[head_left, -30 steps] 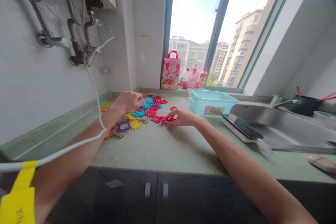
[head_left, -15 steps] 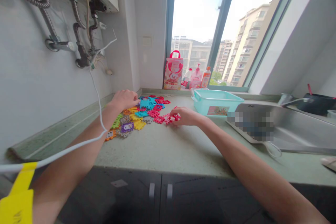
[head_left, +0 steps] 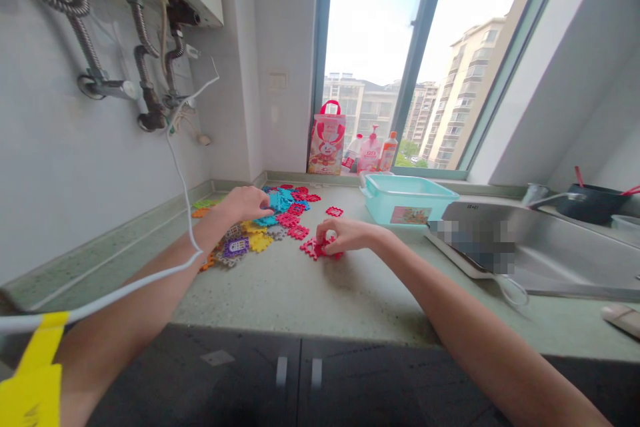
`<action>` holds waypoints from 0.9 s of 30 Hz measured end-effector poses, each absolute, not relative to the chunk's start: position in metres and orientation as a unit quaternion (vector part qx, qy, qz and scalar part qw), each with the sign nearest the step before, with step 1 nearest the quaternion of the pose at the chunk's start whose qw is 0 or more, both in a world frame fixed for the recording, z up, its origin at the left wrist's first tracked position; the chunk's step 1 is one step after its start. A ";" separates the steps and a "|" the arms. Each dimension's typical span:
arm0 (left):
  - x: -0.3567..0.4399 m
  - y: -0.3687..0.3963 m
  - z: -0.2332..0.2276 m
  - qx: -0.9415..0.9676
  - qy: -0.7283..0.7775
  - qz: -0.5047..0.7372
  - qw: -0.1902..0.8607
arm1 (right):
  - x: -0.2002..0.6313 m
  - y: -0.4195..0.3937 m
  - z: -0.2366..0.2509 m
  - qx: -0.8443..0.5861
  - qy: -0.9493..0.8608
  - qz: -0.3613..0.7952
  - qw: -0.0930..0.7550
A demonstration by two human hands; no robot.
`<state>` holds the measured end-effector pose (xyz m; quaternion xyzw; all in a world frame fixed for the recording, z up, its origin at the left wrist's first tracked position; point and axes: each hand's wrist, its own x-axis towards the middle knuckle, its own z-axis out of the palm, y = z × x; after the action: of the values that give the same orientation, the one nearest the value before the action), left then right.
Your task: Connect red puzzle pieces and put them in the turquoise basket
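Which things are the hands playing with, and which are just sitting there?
In play:
- left hand resting on the heap of flat colourful plastic puzzle tiles
- right hand, its grip on a cluster of red plastic tiles

Just sitting there:
- turquoise plastic tub
- red printed bag
- pink bottles
- steel sink

Bright window (head_left: 380, 47) daylight, warped wide-angle edges.

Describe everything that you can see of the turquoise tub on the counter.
The turquoise tub is a shallow rectangular container, seemingly plastic, with a flared rim and a pictured label on its front wall. It stands upright and lidless on the green counter, near the window sill, beside the sink. Its inside is hidden. Neither hand touches it.
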<state>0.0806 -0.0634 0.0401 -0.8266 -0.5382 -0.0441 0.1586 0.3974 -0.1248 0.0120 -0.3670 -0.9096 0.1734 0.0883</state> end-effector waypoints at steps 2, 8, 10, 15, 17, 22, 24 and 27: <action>0.080 -0.063 0.040 -0.818 -0.553 -0.030 0.154 | 0.396 -0.125 0.011 -0.354 -0.918 0.143 0.105; 0.080 -0.057 0.040 -0.824 -0.551 0.010 0.129 | 0.380 -0.127 -0.006 -0.297 -0.929 0.043 0.218; 0.081 -0.056 0.040 -0.824 -0.552 0.022 0.125 | 0.376 -0.127 -0.010 -0.304 -0.930 0.055 0.198; 0.083 -0.062 0.044 -0.817 -0.557 0.013 0.146 | 0.378 -0.125 -0.010 -0.419 -0.888 0.057 0.181; 0.084 -0.065 0.046 -0.816 -0.555 -0.015 0.163 | 0.379 -0.124 -0.010 -0.468 -0.864 0.029 0.181; 0.084 -0.071 0.051 -0.809 -0.531 -0.102 0.228 | 0.373 -0.124 -0.016 -0.532 -0.823 0.020 0.196; 0.085 -0.072 0.052 -0.812 -0.512 -0.134 0.248 | 0.371 -0.123 -0.017 -0.532 -0.821 0.024 0.208; 0.091 -0.075 0.050 -0.829 -0.462 -0.208 0.236 | 0.376 -0.122 -0.010 -0.518 -0.823 -0.004 0.235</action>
<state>0.0913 -0.0754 0.0504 -0.8289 -0.4624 -0.2079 0.2365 0.3758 -0.1222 -0.0100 -0.5180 -0.8226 -0.0044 0.2346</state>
